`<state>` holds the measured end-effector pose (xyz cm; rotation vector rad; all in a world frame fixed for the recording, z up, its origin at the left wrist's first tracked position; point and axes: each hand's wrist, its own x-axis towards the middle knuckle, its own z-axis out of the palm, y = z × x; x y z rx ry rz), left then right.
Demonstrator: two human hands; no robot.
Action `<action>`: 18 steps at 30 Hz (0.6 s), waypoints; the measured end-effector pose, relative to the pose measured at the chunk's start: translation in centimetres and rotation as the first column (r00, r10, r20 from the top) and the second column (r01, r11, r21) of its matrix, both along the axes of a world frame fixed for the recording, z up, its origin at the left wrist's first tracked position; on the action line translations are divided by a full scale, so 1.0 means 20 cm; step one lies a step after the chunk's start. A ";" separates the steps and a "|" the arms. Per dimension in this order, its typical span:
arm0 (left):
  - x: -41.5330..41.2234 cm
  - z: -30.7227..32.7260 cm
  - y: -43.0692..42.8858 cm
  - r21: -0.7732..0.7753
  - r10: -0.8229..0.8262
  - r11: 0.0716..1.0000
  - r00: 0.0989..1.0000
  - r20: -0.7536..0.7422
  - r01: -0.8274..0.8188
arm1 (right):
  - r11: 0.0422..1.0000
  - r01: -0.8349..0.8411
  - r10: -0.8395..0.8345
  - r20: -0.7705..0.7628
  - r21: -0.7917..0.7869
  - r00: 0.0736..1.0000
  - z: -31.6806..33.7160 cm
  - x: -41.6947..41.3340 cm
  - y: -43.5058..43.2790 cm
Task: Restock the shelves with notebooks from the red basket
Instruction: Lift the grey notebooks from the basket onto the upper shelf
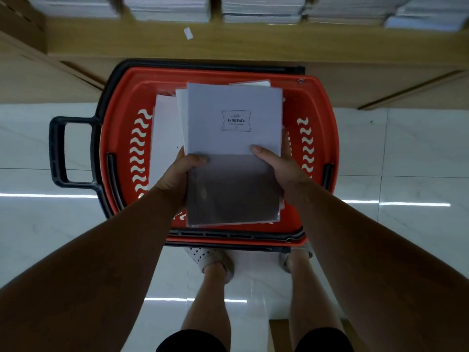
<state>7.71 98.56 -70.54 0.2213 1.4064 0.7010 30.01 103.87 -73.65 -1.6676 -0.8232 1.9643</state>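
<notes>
Much of red basket behind notebooks

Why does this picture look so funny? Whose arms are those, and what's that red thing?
There's no machine here. A person wears a camera on their head, so you look down just as they do. Those are their own arms, and at the bottom their feet on the shiny floor. The red thing is a shopping basket standing on the floor beside a wooden shelf with paper stacks on it. The left hand and the right hand both hold a bundle of notebooks above the basket, thumbs on top. The top notebook is white and grey and says ENTHUSIASM. More white ones show underneath, on the left.
</notes>
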 end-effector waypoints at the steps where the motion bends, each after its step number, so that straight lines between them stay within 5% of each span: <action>1: 0.00 -0.01 0.00 -0.012 0.000 1.000 1.000 0.005 0.000 | 0.999 0.022 -0.022 -0.017 -0.037 1.000 0.00 0.00 0.00; 14: 0.08 -0.03 0.03 0.090 -0.008 0.996 0.998 0.059 0.003 | 0.961 0.120 -0.108 0.063 -0.248 0.992 0.10 0.06 -0.03; 18: 0.09 -0.05 0.02 0.122 -0.017 0.992 0.998 0.056 0.010 | 0.972 0.104 -0.093 0.063 -0.209 0.994 0.10 0.10 -0.03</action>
